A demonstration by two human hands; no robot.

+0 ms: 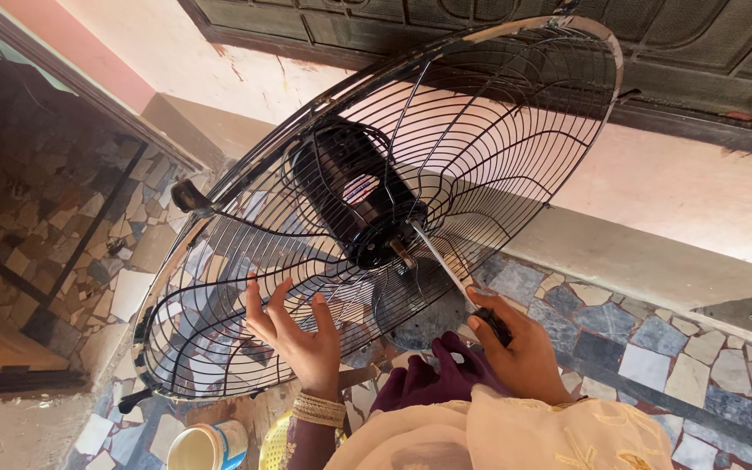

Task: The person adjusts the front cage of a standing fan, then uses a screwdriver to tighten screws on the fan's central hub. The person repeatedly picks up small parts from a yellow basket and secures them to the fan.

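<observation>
Black wire fan guard (245, 287): your left hand (293, 335) presses it, fingers spread; your right hand (515, 348) grips a screwdriver (446, 265) reaching the motor hub (359, 196), guard not yet removed.

A stone-mosaic floor (654, 348) lies under the hands. Beyond them rise a pink wall (672, 183) and a dark panelled door (698, 52) in sunlight.
</observation>
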